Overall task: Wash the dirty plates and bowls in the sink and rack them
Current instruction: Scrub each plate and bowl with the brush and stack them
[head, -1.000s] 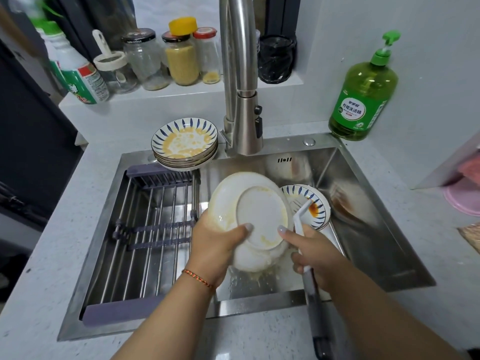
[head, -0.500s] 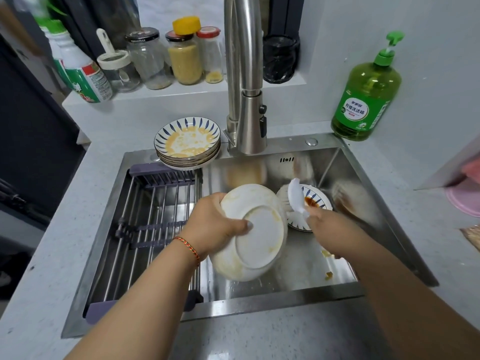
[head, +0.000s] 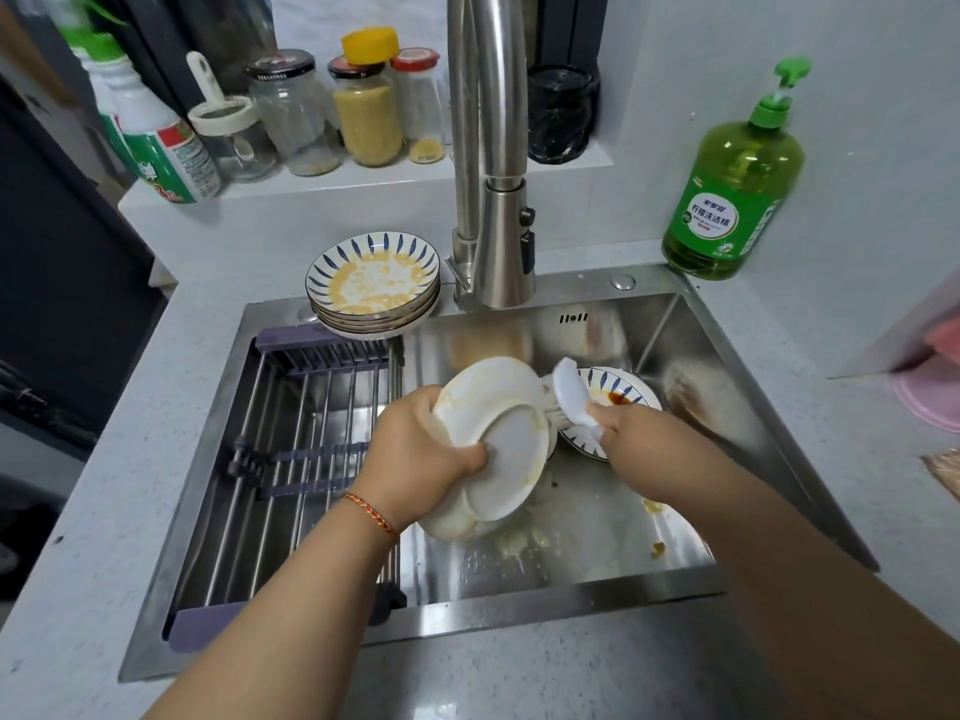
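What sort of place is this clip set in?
Most likely a home kitchen: a steel sink with a tall faucet, a green dish soap bottle, and spice jars on the ledge.

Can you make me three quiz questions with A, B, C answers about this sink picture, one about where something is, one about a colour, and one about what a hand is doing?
1. Where is the stack of dirty plates?
A. On the sink's back edge, left of the tap
B. On the drying rack
C. On the window ledge

2. What colour is the soap bottle?
A. Pink
B. Green
C. Blue

3. What is the left hand doing?
A. Resting flat and open
B. Gripping a tilted plate
C. Turning the tap

Answers:
1 A, the stack sits beside the tap.
2 B, its body and pump are green.
3 B, its fingers curl round the white plate.
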